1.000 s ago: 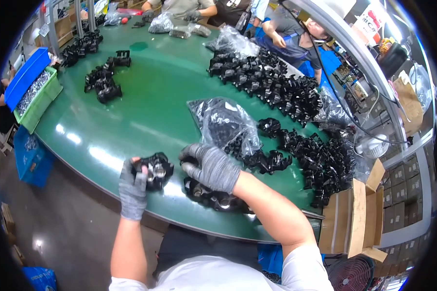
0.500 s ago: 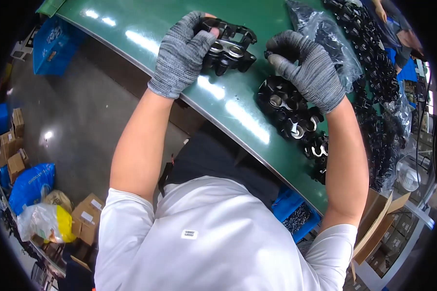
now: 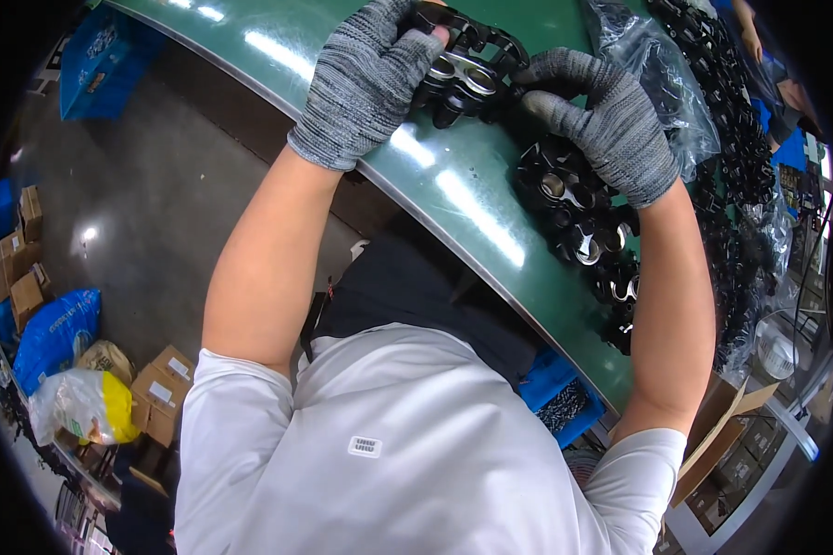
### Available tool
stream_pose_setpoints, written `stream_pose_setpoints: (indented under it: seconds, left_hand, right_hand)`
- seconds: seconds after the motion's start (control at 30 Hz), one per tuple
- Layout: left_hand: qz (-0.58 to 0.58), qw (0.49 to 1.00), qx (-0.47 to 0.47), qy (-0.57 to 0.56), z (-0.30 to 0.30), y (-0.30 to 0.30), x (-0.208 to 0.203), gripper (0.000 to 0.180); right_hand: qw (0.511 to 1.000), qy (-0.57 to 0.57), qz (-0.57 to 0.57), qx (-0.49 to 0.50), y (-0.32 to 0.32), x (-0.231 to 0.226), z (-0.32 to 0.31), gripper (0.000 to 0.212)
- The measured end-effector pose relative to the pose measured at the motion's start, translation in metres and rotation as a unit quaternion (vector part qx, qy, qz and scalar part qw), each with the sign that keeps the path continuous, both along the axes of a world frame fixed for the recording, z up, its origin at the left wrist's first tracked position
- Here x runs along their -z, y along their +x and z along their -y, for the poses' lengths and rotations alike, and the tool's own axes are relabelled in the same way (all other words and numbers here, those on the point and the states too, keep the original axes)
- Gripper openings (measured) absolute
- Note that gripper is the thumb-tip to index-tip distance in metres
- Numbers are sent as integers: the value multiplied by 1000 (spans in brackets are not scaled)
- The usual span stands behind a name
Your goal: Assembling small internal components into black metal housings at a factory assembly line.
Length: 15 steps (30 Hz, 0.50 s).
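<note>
My left hand (image 3: 361,79), in a grey knit glove, grips a black cast metal part with two silver-rimmed round bores (image 3: 477,80) above the green table. Its thumb lies across the top of the part. My right hand (image 3: 611,120), gloved alike, is at the right end of the part, finger and thumb pinched; what lies between their tips is dark and hard to make out. Below the right hand, several similar black parts (image 3: 578,222) form a row on the table, partly covered by my right forearm.
The green table (image 3: 472,217) has a metal front edge. Clear plastic sheeting (image 3: 662,88) lies beside a long heap of black parts (image 3: 727,139). A blue bin of small pieces (image 3: 565,407) stands below the edge. Cartons (image 3: 162,393) sit lower left; another person (image 3: 787,92) is at upper right.
My right hand has brought its pinched fingers left relative to the held part, closing the gap to its right end. The left hand still holds the part; the whole view has shifted slightly.
</note>
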<state>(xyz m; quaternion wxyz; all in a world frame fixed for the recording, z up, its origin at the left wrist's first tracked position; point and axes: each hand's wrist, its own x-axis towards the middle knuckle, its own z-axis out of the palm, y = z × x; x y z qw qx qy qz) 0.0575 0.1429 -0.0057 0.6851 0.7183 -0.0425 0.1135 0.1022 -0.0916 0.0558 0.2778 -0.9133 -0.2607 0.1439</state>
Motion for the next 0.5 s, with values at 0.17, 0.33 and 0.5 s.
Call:
stream_pose_setpoints:
  seconds: [0.17, 0.33, 0.5]
  left_hand:
    - [-1, 1000, 4, -7, 0, 0, 0, 20]
    - [4, 1000, -2, 28, 0, -1, -2, 18]
    - [68, 992, -41, 98, 3, 0, -2, 16]
  right_hand:
    - [999, 5, 30, -18, 4, 4, 2, 21]
    - [1000, 9, -25, 11, 2, 4, 1, 22]
    - [999, 27, -17, 4, 2, 4, 0, 23]
